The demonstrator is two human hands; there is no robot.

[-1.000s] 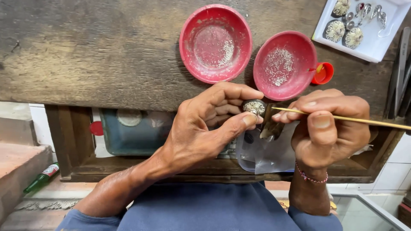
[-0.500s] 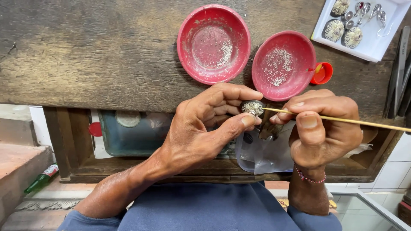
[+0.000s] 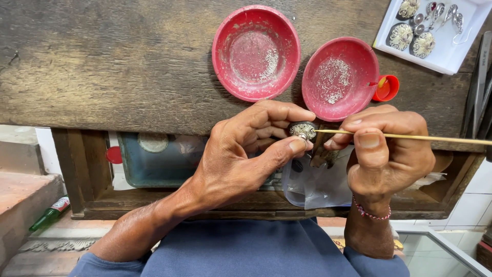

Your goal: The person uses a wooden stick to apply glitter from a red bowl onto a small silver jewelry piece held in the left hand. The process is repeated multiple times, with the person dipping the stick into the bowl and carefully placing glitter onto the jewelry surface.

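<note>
Head view, left to right. At lower left of the frame, a green bottle (image 3: pixel 49 212) lying on the floor beside a stone step. Across the upper half, a worn wooden tabletop (image 3: pixel 102 66); under its front edge, an open drawer (image 3: pixel 92 200) with a bluish tray (image 3: pixel 159 164) inside. Centre of the frame: left hand (image 3: pixel 241 159) clenched around a small round ornament (image 3: pixel 302 130), pinched between thumb and fingers, held just off the tabletop's front edge. Above it, upper centre, a red bowl (image 3: pixel 256 51) with a light scatter of tiny pale granules. Just right of that, touching or nearly so, a second red bowl (image 3: pixel 340 78) with more granules, and a small red-orange cap (image 3: pixel 385 88) against its right rim. Right of centre: right hand (image 3: pixel 389 154) grasping a thin stick (image 3: pixel 435 137) like a pen, held level, tip touching the ornament; a beaded bracelet (image 3: pixel 371 213) on the wrist. Below the two hands, a clear plastic bag (image 3: pixel 318 184) hanging at the drawer. Upper right corner: a white tray (image 3: pixel 451 54) with silver filigree pieces. Far right edge: dark metal tools (image 3: pixel 479 87), partly cut off.
</note>
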